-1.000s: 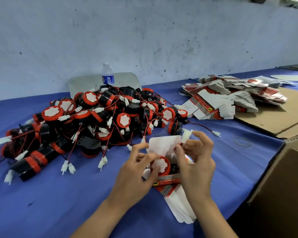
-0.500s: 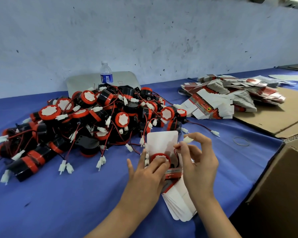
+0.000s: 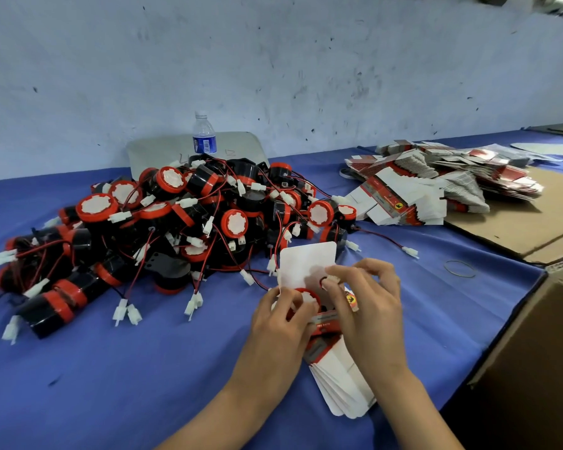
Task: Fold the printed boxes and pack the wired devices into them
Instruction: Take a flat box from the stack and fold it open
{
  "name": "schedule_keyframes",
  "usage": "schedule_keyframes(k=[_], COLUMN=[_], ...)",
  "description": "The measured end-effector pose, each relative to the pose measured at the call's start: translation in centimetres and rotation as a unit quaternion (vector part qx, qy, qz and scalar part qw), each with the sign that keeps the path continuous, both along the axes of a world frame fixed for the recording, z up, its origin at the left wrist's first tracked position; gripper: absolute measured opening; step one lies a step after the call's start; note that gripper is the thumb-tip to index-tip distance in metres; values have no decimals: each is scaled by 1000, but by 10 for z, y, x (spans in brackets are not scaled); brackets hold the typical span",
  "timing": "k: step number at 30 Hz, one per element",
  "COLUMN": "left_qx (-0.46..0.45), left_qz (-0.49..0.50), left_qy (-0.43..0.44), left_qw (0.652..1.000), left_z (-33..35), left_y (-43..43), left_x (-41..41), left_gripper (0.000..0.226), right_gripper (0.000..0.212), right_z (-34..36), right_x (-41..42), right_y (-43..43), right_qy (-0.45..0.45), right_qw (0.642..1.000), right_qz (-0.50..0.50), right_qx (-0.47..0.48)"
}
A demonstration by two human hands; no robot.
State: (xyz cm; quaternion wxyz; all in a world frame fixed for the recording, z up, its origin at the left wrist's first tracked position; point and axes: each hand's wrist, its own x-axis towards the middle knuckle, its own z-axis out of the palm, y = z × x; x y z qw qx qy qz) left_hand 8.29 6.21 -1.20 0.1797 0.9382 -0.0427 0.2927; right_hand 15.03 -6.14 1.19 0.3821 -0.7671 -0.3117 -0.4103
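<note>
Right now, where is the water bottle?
The water bottle stands at the table's far side, left of centre, against the wall, just behind the pile of wired devices.

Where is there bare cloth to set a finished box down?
Bare blue cloth lies in front of the device pile, left of the left hand. A smaller patch holds only a rubber band, between the right hand and the cardboard sheet. The middle is crowded.
</note>
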Motion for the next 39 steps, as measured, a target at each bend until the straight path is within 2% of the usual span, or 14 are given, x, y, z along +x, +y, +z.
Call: schedule_keyframes(k=[6,9,11,13,16,18,21,26,29,32,34,36,39], left_qx=[8,30,41,51,65,67,45,32,-2,-13,-14,33,65], left_qz=[9,16,21,22,33,35,11,8,-18,-10,-20,-23,-17], left_qy=[14,17,20,14,9,3,-6,-18,-39,-33,-27,-29,-21], left_qw=[1000,999,999,998,997,997,999,999,999,999,999,999,997], left_z=[-1,-2,-2,-3,-2,-3,-2,3,2,1,1,2,1], left_y=[0,-1,-1,-1,-4,-5,-5,-5,-5,-5,-5,-5,-6], left_x=[1,0,0,0,-1,-2,-1,-5,-5,-4,-3,-2,2], left_gripper=[23,30,33,40,55,57,54,64,72,83,71,52,47], right_gripper=[36,27,27,17,27,29,23,6,25,34,40,43,43], right_z=[2,4,3,4,5,6,7,12,11,12,11,9,4], right_x=[5,5,2,-1,-5,-6,-2,2,6,7,5,2,1], right_y=[-4,-4,1,7,11,10,9,10,1,-3,-2,-1,-2], right_qy=[-12,-30,21,88,73,72,99,169,254,289,298,302,311], right_qw=[994,978,972,970,969,965,957,942,913,899,890,887,894], right_qz=[-46,-83,-105,-128,-165,-171,-172,-150,-127,-100,-81,-66,-27], right_qx=[-101,-189,-210,-187,-168,-183,-210,-248,-293,-313,-335,-342,-321])
